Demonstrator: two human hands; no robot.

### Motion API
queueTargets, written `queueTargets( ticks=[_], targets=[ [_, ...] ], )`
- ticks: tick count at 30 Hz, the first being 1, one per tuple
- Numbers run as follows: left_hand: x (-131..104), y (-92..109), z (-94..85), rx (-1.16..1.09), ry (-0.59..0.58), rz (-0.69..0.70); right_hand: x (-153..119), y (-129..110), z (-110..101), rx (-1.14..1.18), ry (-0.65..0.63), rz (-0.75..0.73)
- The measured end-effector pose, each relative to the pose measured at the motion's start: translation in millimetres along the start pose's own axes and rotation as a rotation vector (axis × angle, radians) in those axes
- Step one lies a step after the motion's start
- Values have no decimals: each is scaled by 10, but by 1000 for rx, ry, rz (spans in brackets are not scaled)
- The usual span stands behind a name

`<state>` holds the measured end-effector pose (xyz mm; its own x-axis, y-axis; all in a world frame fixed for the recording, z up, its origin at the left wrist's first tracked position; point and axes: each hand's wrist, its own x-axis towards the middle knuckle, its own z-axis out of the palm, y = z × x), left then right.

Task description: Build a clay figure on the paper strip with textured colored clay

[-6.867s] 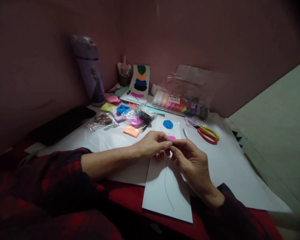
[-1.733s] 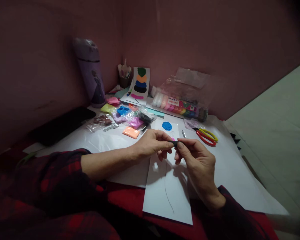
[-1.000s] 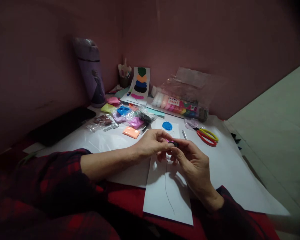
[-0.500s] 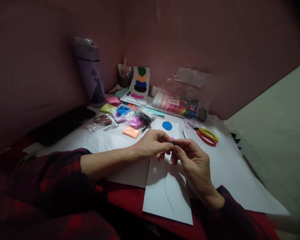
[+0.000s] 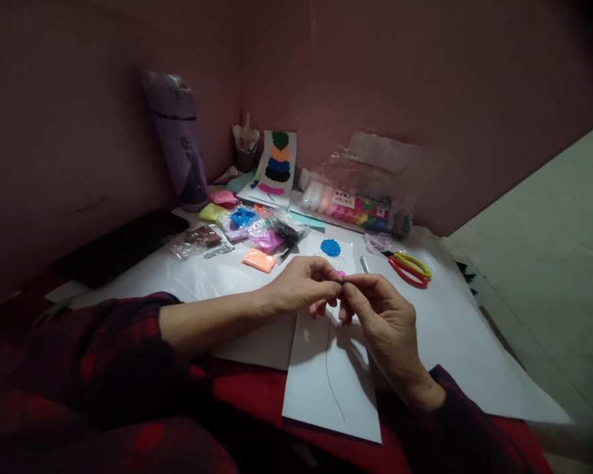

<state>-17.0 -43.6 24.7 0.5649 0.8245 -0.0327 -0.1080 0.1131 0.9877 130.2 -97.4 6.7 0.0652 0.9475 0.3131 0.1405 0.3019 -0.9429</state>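
My left hand (image 5: 304,286) and my right hand (image 5: 380,309) meet above a long white card (image 5: 309,395). Between their thumbs and forefingers they pinch a small dark piece of modelling clay (image 5: 340,282), mostly covered by the fingertips. The card carries a round blue clay patch (image 5: 331,247) near its far end and a thin curved drawn line (image 5: 328,368) that runs toward me. A bit of pink clay (image 5: 341,273) shows just beyond my fingers; the card's middle is partly hidden.
Opened clay packets (image 5: 264,237) lie beyond my left hand. Scissors (image 5: 409,268) with red and yellow handles rest to the right. Behind stand a purple bottle (image 5: 178,151), a decorated card (image 5: 279,164) and a clear bag of clay (image 5: 350,201). A dark flat object (image 5: 123,247) lies left.
My right fingertips have shifted slightly closer to my left ones, covering more of the dark clay. Everything else stays in place.
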Motion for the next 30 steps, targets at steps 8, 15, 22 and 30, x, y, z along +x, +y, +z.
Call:
queueTargets(
  ticks=[8, 15, 22, 30],
  targets=[
    [-8, 25, 13, -7, 14, -28, 14, -31, 11, -34, 67, 11],
    [-19, 20, -23, -41, 35, 13, 55, 12, -21, -9, 181, 9],
    [-24, 0, -52, -71, 17, 47, 79, 36, -34, 24, 195, 77],
    [-14, 5, -24, -69, -10, 22, 1, -7, 6, -29, 25, 13]
  ],
)
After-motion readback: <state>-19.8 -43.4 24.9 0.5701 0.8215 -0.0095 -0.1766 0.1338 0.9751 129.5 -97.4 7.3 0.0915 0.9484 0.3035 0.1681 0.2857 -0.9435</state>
